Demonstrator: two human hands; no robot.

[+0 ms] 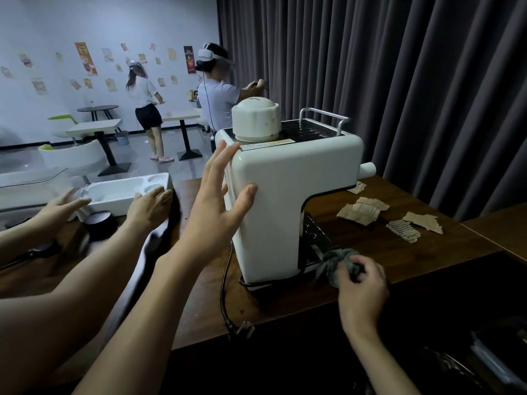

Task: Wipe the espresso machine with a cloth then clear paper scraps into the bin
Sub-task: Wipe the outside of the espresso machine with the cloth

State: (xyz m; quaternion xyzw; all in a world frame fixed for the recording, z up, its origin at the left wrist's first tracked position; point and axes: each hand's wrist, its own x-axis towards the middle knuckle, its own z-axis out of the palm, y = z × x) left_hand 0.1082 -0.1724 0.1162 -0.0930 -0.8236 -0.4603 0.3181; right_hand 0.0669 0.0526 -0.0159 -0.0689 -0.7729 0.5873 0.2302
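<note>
Though label (268, 143) illegible, left hand (216, 206) splayed against espresso machine (285, 195), right hand (362, 286) tight around cloth (333, 263).

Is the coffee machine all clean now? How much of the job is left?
Not finished. Done: nothing I can confirm. In hand: the left hand rests flat on the coffee machine while the right hand holds the cloth against its lower front, so wiping looks under way. Left: the paper scraps lie on the table beside the machine, none cleared away yet.
</note>
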